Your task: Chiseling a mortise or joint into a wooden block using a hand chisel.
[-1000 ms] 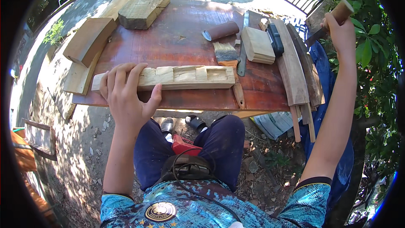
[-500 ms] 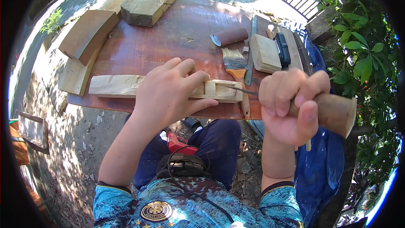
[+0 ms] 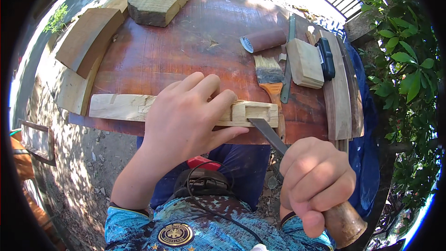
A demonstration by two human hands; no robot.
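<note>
A long pale wooden bar (image 3: 111, 107) with cut recesses near its right end lies along the near edge of the reddish table (image 3: 153, 60). My left hand (image 3: 186, 121) is closed over its middle, thumb along the near side, hiding part of it. My right hand (image 3: 318, 179) is wrapped round the wooden handle of a chisel (image 3: 267, 132), below and right of the bar. The chisel's dark blade reaches up-left to the bar, its tip at the near edge of a recess. A brush (image 3: 269, 76) with an orange handle lies just behind that end of the bar.
Boards (image 3: 90, 39) and a thick block (image 3: 160, 0) lie at the back left. At the right are a brown cylinder (image 3: 265, 39), steel rule (image 3: 292, 23), small block (image 3: 302, 65), black case (image 3: 326, 58) and long planks (image 3: 339, 107). Beyond are blue tarp, leafy plants and a metal fence.
My right hand has come down from high at the right with the chisel to the bar's right end, then lower and nearer me. My left hand has moved rightward along the bar.
</note>
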